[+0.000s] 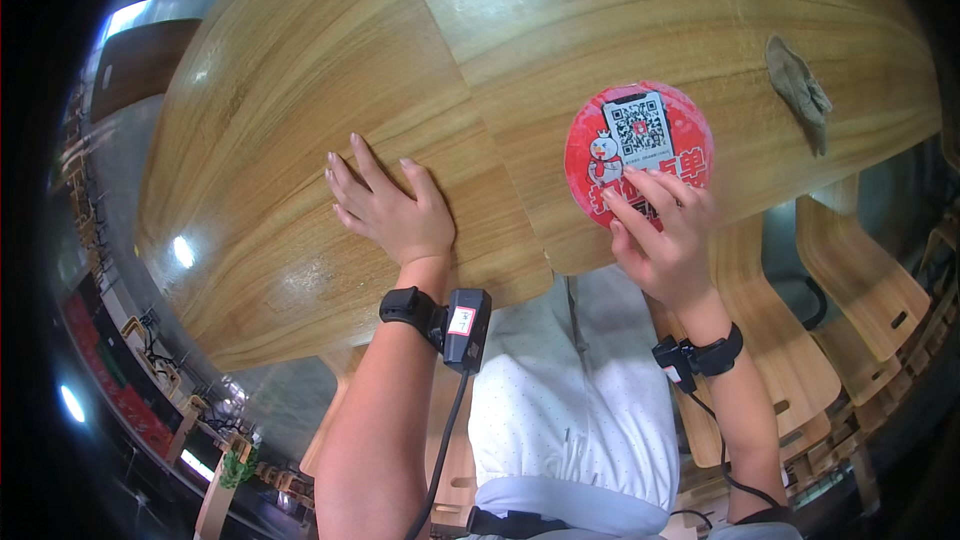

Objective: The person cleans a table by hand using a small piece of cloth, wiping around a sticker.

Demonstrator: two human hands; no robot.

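Observation:
My left hand (397, 214) rests on the wood-grain tabletop (360, 75), its fingers spread and nothing in it. Over the lower part of a round red sticker (585, 135) is my right hand (664, 232), fingers apart and slightly bent. Its fingertips touch or hover just above the sticker; I cannot tell which. The sticker bears a printed code, a cartoon snowman and writing, partly hidden by the hand. Farther right on the table lies a crumpled grey-brown cloth (799, 90), out of both hands.
Curved wooden chairs (757, 330) stand along the table's near right edge. A strapped sensor box (465, 334) with a cable (442, 457) sits on my left wrist, another (679, 364) on my right. A dark chair back (139, 67) stands beyond the table's left side.

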